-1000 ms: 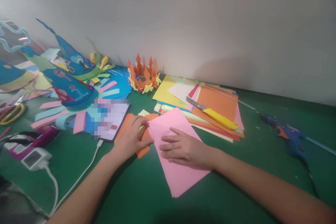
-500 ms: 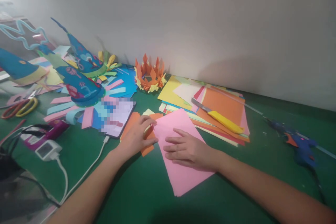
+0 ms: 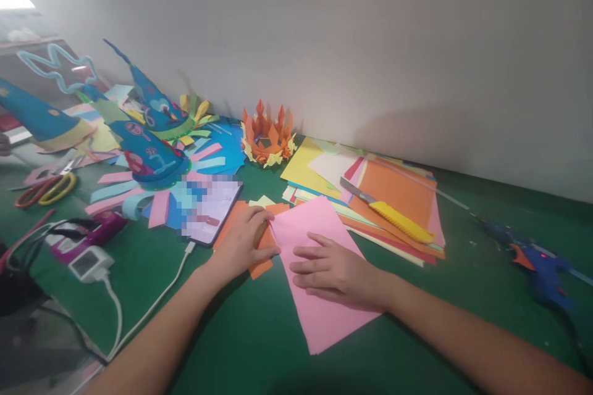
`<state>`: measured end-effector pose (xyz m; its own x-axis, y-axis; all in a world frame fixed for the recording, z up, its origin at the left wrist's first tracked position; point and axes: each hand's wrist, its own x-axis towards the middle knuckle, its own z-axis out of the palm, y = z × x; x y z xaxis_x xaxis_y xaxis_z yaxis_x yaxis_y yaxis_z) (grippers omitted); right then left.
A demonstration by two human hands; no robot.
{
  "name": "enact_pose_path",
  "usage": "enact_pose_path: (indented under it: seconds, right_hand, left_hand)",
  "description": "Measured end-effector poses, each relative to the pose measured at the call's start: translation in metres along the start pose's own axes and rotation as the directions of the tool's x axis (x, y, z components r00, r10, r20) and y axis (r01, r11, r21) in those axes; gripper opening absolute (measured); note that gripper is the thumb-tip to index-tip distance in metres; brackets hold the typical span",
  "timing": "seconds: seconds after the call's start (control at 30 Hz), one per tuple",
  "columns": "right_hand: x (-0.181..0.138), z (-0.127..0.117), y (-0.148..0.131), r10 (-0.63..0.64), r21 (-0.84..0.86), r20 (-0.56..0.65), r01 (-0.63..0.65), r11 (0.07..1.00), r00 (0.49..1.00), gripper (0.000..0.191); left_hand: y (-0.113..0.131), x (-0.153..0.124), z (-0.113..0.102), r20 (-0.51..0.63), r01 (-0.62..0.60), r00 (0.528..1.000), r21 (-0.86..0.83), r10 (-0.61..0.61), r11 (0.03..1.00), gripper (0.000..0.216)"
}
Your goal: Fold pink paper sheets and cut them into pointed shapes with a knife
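Note:
A pink sheet of paper (image 3: 324, 327) lies at a slant on the green table, and its lower edges suggest more than one layer. My left hand (image 3: 243, 237) has its fingers curled at the sheet's left edge, thumb and index on either side of a small raised part there. Beneath that hand are orange paper pieces (image 3: 262, 268), partly hidden. My right hand (image 3: 333, 268) rests flat on the pink paper, fingers spread and holding nothing.
A yellow box cutter (image 3: 403, 222) lies on stacked coloured paper (image 3: 393, 185). Behind stands an orange paper crown (image 3: 269, 142). Blue cone hats (image 3: 148, 148), a phone (image 3: 213, 210), scissors (image 3: 50, 188) and a power strip (image 3: 88, 237) are left; a blue glue gun (image 3: 542, 265) is right.
The whole view has shifted slightly, with things appearing a little lower and further right. Both hands keep nearly the same place on the pink paper.

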<state>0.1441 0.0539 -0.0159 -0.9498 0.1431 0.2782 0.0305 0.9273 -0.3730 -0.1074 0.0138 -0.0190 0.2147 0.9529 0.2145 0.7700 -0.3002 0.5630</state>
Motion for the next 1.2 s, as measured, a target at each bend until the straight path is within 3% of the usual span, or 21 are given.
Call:
enact_pose_path:
  seconds: [0.3, 0.47, 0.63, 0.77, 0.87, 1.03, 1.2]
  right_hand:
    - [0.0, 0.0, 0.0, 0.025, 0.012, 0.02, -0.026, 1.0, 0.999, 0.023]
    - [0.0, 0.0, -0.002, 0.042, 0.02, 0.029, -0.043, 0.999, 0.999, 0.025]
    - [0.0, 0.002, -0.005, 0.073, 0.034, -0.002, -0.073, 0.997, 0.997, 0.024]
    - [-0.004, 0.009, -0.013, 0.128, 0.023, -0.063, -0.126, 0.992, 0.99, 0.024]
    - [-0.009, 0.019, -0.022, 0.195, -0.028, -0.142, -0.201, 0.979, 0.97, 0.024]
    - [-0.011, 0.027, -0.032, 0.254, -0.064, -0.238, -0.276, 0.959, 0.937, 0.023]
    - [-0.007, 0.019, -0.033, 0.255, -0.101, -0.168, -0.274, 0.956, 0.952, 0.022]
  left_hand:
    - [0.001, 0.0, 0.006, -0.016, 0.023, 1.0, 0.048, -0.023, 0.999, 0.043]
    - [0.008, 0.008, 0.01, -0.074, 0.108, 0.993, 0.197, -0.095, 0.974, 0.031]
    - [0.014, 0.026, 0.008, 0.002, 0.096, 0.995, 0.28, -0.101, 0.955, 0.033]
    - [0.018, 0.039, 0.009, 0.094, 0.063, 0.992, 0.204, -0.083, 0.977, 0.028]
    - [0.021, 0.042, 0.015, 0.117, 0.034, 0.992, 0.089, -0.044, 0.995, 0.037]
    - [0.022, 0.037, 0.027, 0.001, 0.053, 0.999, -0.044, -0.053, 0.998, 0.053]
    - [0.018, 0.035, 0.032, -0.069, 0.084, 0.994, -0.072, -0.088, 0.994, 0.042]
